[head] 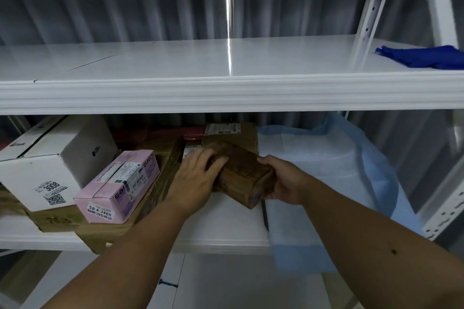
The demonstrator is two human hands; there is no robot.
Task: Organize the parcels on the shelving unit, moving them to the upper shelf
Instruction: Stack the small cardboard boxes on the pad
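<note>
A small brown cardboard parcel (242,173) sits tilted on the lower shelf (221,238), held between both hands. My left hand (194,178) grips its left side, fingers curled over the top edge. My right hand (283,180) grips its right end. Left of it lie a pink box (118,188) and a white box (50,160) on flat brown parcels (57,219). Another brown parcel with a label (231,135) stands behind. The white upper shelf (200,63) is bare above them.
A blue cloth (424,56) lies at the right end of the upper shelf. A pale blue sheet (326,170) covers the right part of the lower shelf and hangs over its edge. White slotted uprights (371,7) stand at the right. Grey curtains hang behind.
</note>
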